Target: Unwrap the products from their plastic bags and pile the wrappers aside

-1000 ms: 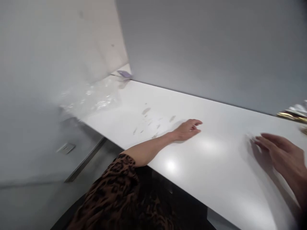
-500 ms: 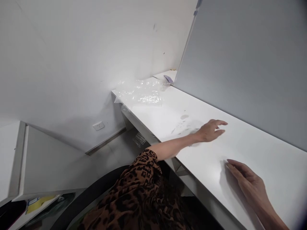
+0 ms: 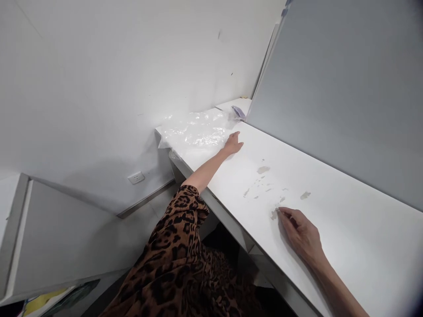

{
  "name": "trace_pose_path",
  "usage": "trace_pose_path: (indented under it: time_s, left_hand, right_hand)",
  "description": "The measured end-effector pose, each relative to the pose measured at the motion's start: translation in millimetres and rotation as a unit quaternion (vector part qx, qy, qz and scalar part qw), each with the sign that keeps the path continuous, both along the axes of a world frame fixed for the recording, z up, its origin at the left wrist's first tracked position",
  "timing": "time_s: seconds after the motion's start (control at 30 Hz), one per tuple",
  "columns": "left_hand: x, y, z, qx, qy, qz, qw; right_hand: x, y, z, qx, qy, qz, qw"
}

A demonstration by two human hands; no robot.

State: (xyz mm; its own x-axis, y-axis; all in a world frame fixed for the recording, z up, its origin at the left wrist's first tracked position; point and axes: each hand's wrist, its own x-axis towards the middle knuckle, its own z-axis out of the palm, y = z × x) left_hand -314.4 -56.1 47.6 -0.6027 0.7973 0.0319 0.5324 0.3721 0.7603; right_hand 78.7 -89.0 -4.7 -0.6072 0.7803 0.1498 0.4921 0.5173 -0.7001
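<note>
My left hand (image 3: 233,143) reaches far along the white desk (image 3: 358,220), its thumb and fingers apart and nothing visible in them. Right beside it lies a crumpled clear plastic sheet or bag (image 3: 194,127), spread over the desk's far end. My right hand (image 3: 302,231) is low over the desk, thumb and fingertips pressed together. Whether anything small sits in that pinch I cannot make out. By its fingertips are greyish marks (image 3: 274,214) on the desktop. More marks (image 3: 263,169) are scattered between the two hands.
A grey partition panel (image 3: 346,88) runs along the desk's back edge. In the far corner lies a small purplish item (image 3: 238,111). A wall socket (image 3: 136,177) is at left, and a grey cabinet-like panel (image 3: 76,233) stands at lower left.
My left hand has moved away along the desk to the edge of the clear plastic. My right hand has moved left and forward, to the marks on the desktop.
</note>
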Motion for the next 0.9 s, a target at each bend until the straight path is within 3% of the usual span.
trace_pose_path:
  time_s: [0.13, 0.27, 0.5, 0.73, 0.9]
  left_hand:
    - [-30.0, 38.9, -10.9, 0.031, 0.035, 0.115, 0.992]
    - [-57.3, 79.6, -10.6, 0.021, 0.099, 0.145, 0.984]
    - [-87.8, 138.7, -5.0, -0.079, 0.241, 0.160, 0.954]
    - [-119.8, 156.1, -20.8, -0.128, 0.250, 0.159, 0.947]
    - [-112.9, 143.6, -18.5, -0.128, 0.291, 0.133, 0.939]
  right_hand:
    - [-10.1, 0.3, -2.6, 0.097, 0.013, 0.072, 0.993]
    - [-6.9, -2.9, 0.8, 0.143, 0.037, 0.099, 0.984]
    - [3.2, -3.1, 6.0, 0.081, 0.036, 0.132, 0.987]
    - [5.3, -6.3, 10.1, 0.020, 0.053, 0.122, 0.991]
    - [0.6, -5.4, 10.2, 0.040, 0.072, 0.121, 0.989]
